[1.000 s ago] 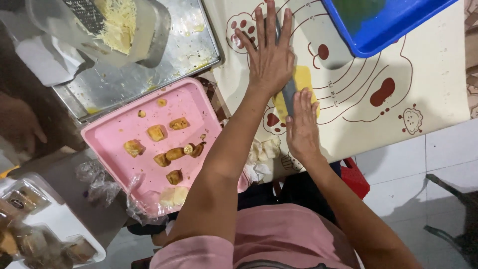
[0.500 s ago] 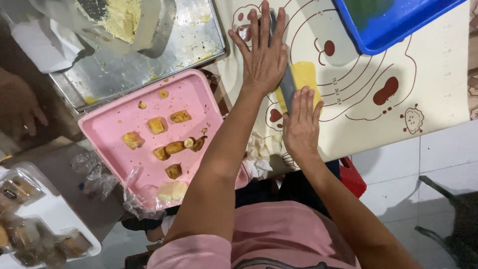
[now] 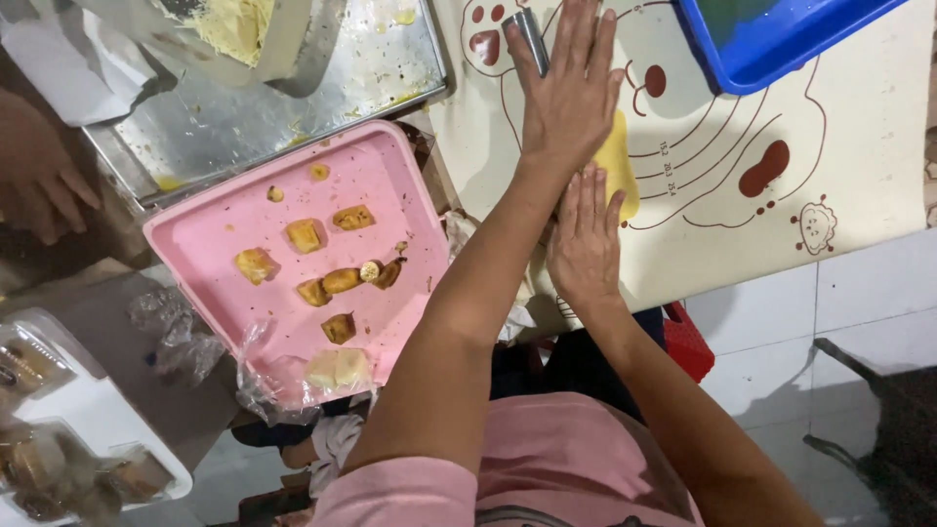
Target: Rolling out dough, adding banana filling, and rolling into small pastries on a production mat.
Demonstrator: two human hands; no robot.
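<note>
My left hand (image 3: 571, 93) lies flat, fingers spread, on a thin steel rolling rod (image 3: 532, 37) whose end sticks out beside my fingertips. My right hand (image 3: 586, 239) lies flat just below it, fingers straight, over the same line; the rod is hidden under both palms. A flattened piece of yellow dough (image 3: 618, 161) shows under and to the right of my hands. It rests on a cream pastry mat (image 3: 839, 156) printed with rings and red shapes.
A pink tray (image 3: 390, 176) with several small golden pastry pieces sits left of my arm. Behind it is a smeared metal tray (image 3: 244, 117) holding a container of yellow dough. A blue tray (image 3: 781, 49) lies at the top right. Another person's hand (image 3: 39, 181) is at the left, and clear boxes of pastries (image 3: 59, 459) at the bottom left.
Both palms stay flat on the rod and have pushed it a little across the dough. The other person's hand at the left has shifted upward. The view has drifted slightly.
</note>
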